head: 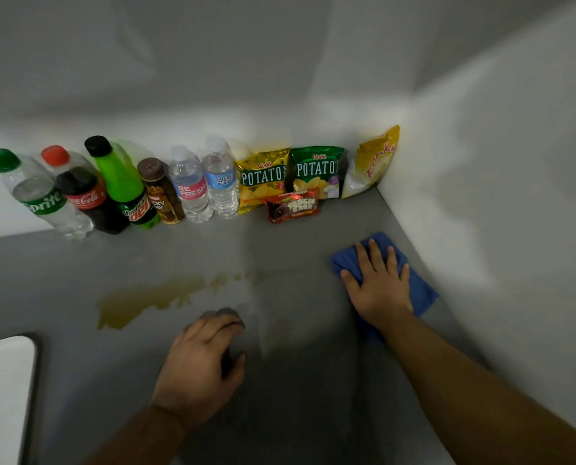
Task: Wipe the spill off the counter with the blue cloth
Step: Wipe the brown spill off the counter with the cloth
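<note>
Grey and matte, the table [296, 380] fills the lower part of the head view, closed in by white walls that meet in a corner at about one o'clock. The blue cloth [420, 293] lies flat on the table at about three o'clock, near the right wall, with the right hand [378, 285] resting palm down on top of it, fingers spread and pressing rather than pinching.

The spill [152, 298], a yellowish-brown puddle with ragged edges, sits left of centre at about nine o'clock and trails in thin patches toward the middle; it lies well apart from the cloth. The left hand [201, 367] is at about six o'clock, just beside the near edge of the spill, fingers curled downward. Its fingertips are blurred, so whether they touch the table is hard to say, but it seems to hold nothing.

Along the back wall, from ten o'clock to one o'clock, stands a row: a Sprite bottle [41, 196], a Coca-Cola bottle [85, 193], a Mountain Dew bottle [125, 186], a small brown bottle [161, 193], two water bottles [192, 186] side by side, a yellow potato chip bag [261, 179], a green potato chip bag [316, 171] and a yellow snack bag [373, 162] leaning in the corner. A red snack packet [293, 207] lies in front of the chip bags. A white sink rim [4, 380] shows at eight o'clock.
</note>
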Tool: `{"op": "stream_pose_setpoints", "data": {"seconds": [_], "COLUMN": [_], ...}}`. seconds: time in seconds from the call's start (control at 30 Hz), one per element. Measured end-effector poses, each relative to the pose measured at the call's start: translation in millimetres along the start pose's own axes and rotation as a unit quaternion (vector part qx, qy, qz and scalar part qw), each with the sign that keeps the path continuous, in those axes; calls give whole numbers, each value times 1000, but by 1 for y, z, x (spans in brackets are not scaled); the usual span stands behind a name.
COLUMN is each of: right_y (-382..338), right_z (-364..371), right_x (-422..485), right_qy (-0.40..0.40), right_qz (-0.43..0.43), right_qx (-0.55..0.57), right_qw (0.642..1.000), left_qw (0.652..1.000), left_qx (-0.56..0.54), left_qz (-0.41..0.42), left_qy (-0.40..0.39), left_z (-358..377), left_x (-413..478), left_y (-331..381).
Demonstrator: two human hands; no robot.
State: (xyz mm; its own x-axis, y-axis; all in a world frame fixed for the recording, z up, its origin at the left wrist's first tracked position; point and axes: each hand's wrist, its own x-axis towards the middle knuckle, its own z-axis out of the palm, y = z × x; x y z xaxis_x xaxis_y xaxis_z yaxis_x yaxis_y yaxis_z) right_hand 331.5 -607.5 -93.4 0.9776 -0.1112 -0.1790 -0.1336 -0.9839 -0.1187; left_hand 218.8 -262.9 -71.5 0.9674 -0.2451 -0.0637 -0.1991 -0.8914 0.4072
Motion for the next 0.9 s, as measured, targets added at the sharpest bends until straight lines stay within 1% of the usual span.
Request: {"op": "stream_pose_setpoints", "data": {"seconds": [0.07,0.17,0.23,0.3,0.33,0.37,0.43,0.5,0.57,0.67,0.77,0.83,0.9], "right_y": [-25,-42,-30,-5,8,19,25,13,-9,-45,-68,-65,-45], "right_z": [2,9,10,5,2,-2,-9,-12,-11,-8,-2,0,1], "right_x": [9,-9,-24,-26,-22,-15,8,35,53,52,22,-1,-16], "right_qy": [2,5,-1,-14,-13,-7,6,-2,-12,-12,-22,-33,-37], "right_qz": [-24,-130,-207,-252,-249,-226,-143,-69,-41,-77,-160,-227,-280], "right_qx": [-1,-1,9,13,12,11,4,-19,-24,-19,-28,-26,-11], "right_qw": [1000,991,978,967,968,974,990,997,999,997,986,973,959], "left_qw": [1000,1000,1000,1000,1000,1000,1000,1000,1000,1000,1000,1000,1000], "left_qx": [-1,-8,-12,-13,-12,-11,-12,-11,-16,-17,-17,-19,-16], "left_qz": [-5,-10,-10,-8,-8,-8,-7,-4,-3,-2,3,8,17], "left_qy": [4,3,-1,-5,-8,-10,-12,-15,-17,-17,-14,-9,-4], "left_z": [1,4,4,3,2,1,0,0,2,4,5,5,6], "left_x": [-1,-4,-6,-7,-7,-7,-6,-5,-5,-5,-6,-7,-8], "left_y": [1,2,1,1,1,1,0,-1,-2,-3,-4,-4,-5]}}
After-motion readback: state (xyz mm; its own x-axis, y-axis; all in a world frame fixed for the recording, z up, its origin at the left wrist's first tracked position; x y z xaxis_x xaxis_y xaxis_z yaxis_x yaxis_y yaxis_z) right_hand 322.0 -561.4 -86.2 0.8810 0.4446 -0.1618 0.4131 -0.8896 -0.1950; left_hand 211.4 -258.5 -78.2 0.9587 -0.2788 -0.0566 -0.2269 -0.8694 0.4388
